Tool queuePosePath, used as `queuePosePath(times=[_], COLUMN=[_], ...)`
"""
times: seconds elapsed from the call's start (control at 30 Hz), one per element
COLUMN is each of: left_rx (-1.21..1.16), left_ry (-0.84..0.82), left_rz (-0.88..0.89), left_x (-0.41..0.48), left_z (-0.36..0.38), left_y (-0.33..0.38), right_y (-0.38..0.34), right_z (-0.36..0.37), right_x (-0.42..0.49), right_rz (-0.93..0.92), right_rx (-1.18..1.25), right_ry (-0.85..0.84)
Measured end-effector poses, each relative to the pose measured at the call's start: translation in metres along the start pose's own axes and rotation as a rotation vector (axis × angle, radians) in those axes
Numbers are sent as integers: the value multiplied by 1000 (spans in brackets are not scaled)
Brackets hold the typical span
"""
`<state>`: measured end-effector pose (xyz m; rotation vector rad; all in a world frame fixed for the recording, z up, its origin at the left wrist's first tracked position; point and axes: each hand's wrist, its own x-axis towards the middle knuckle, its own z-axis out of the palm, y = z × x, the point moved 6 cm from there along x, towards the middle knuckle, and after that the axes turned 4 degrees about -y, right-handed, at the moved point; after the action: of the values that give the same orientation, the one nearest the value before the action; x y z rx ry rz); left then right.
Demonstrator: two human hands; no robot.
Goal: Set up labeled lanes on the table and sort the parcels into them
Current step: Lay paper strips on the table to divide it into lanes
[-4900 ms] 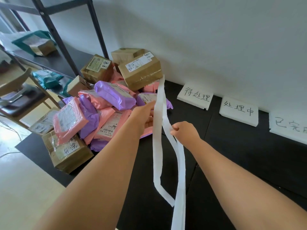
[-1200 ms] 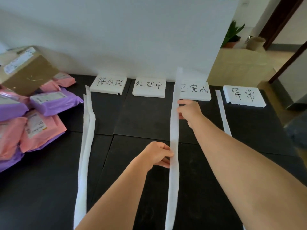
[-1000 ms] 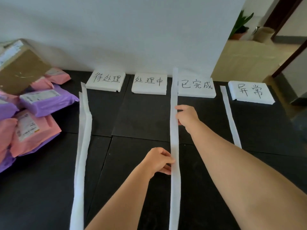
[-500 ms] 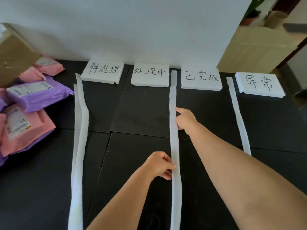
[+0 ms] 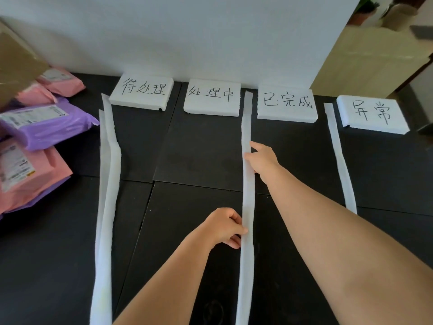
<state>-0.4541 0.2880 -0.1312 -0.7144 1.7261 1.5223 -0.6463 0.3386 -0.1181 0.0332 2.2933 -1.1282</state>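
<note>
Held up a second ago, the long white paper strip (image 5: 248, 195) now lies flat on the black worktop (image 5: 199, 148), the left hand (image 5: 222, 228) pinching its edge, the right hand (image 5: 262, 158) pressing it with thumb and forefinger.

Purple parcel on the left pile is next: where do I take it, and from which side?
Take the purple parcel by its flat right-hand end, coming from the lane side. That end tapers thin and pokes free past the pink parcel beneath, while the cardboard box crowds the far left. Probably a pinch grip, thumb on top.
</note>
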Motion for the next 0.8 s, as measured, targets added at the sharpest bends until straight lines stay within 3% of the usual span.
queuePosePath(times=[0.37,0.8], left_rx=[-34,-24], left_ry=[-30,4], left_rz=[23,21], left_x=[2,16], left_z=[-2,-15], left_y=[7,14], right_y=[-15,-12], right_z=[-5,1], right_x=[13,44], right_rz=[-99,-34], right_rx=[41,-33], right_ry=[-1,-31])
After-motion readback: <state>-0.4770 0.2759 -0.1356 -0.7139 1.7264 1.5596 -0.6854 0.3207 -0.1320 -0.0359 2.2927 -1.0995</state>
